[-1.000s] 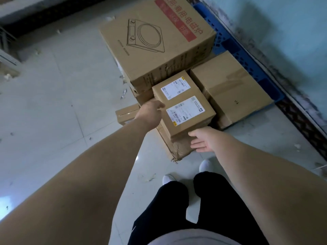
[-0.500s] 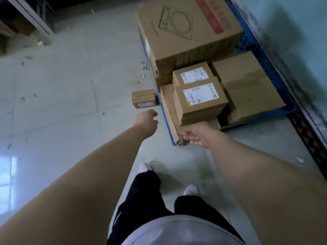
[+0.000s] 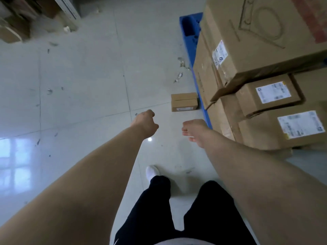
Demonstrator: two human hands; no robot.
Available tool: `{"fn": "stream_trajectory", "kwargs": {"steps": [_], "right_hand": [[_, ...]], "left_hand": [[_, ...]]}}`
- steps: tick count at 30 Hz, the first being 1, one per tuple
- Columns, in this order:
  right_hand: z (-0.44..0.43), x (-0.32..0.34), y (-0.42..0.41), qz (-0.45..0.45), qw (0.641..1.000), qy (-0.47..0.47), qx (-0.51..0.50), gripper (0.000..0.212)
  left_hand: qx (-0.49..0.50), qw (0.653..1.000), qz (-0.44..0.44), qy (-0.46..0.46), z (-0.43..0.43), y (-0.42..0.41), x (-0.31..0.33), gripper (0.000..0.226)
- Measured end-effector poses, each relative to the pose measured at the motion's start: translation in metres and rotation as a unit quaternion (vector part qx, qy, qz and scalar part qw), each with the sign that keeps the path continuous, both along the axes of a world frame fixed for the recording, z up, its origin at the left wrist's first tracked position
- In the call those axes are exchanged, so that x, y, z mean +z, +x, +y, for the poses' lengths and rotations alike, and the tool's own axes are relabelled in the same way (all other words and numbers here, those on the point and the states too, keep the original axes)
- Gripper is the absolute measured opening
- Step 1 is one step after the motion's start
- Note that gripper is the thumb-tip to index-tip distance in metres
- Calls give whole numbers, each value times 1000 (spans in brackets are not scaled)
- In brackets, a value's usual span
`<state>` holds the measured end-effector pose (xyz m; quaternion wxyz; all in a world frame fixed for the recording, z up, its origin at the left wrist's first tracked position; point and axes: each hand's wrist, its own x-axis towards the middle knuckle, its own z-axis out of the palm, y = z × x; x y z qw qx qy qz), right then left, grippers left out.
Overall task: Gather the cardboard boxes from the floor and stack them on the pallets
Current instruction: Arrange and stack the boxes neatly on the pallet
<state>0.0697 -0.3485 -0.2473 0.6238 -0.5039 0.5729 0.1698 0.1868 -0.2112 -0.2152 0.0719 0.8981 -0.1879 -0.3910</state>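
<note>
A small cardboard box [image 3: 184, 102] lies on the tiled floor just left of the blue pallet [image 3: 190, 30]. On the pallet stand a big box with a printed cooker drawing [image 3: 261, 38] and, below it at the right, two labelled boxes [image 3: 269, 96] [image 3: 286, 131] atop other cartons. My left hand [image 3: 146, 123] hangs over the floor with fingers loosely curled and holds nothing. To its right, close to the pallet's near corner, my right hand [image 3: 193, 129] is likewise loosely curled and empty. Both hands are short of the small box.
More cardboard and a metal rack leg [image 3: 69, 9] sit at the far left corner. Scraps of paper [image 3: 180, 68] litter the floor beside the pallet. My legs in black trousers and a white shoe [image 3: 152, 171] are below.
Both hands have let go of the labelled box, which now rests on the stack. My view has swung left and both arms have drawn back over the floor.
</note>
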Motion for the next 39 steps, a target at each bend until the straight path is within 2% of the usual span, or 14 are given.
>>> {"fn": "stream_trajectory", "kwargs": {"steps": [3,5,8,13,16,19,21,23,25,28,31,33,37,39], "right_hand": [[-3,-26,38,-3,1000,-13,27,13],[-17,-47,58,11,1000,-18,10,10],[-47,-85,90,45,999,-29,-2,31],[-99,-167,158,82,979,-137,128,26],[-124,-227,193,104,956,-192,196,32],[-143,-306,213,145,915,-240,289,42],[-149,-359,222,165,883,-239,368,68],[-153,-406,227,191,828,-252,463,102],[-157,-443,228,202,767,-277,542,127],[-161,-484,231,184,700,-330,606,139],[-159,-491,234,163,680,-381,604,136],[-152,-473,231,160,708,-392,565,132],[-114,-403,213,145,847,-316,401,130],[-91,-357,203,128,886,-286,341,128]], "left_hand": [[-17,1000,3,23,-1,56,-20,56],[-24,999,13,30,-12,85,-38,57],[-54,997,32,42,-38,118,-72,59],[-100,991,71,62,-95,165,-167,60],[-101,991,71,45,-132,195,-238,60],[-119,990,71,27,-160,213,-319,64],[-132,989,65,23,-172,221,-372,62],[-132,990,56,12,-178,226,-420,54],[-124,991,48,-7,-182,229,-459,49],[-89,995,24,-40,-181,237,-493,48],[-61,997,14,-48,-175,244,-496,52],[-59,997,10,-45,-165,242,-479,55],[-77,997,30,-9,-130,226,-414,61],[-72,997,40,9,-117,220,-366,64]]}}
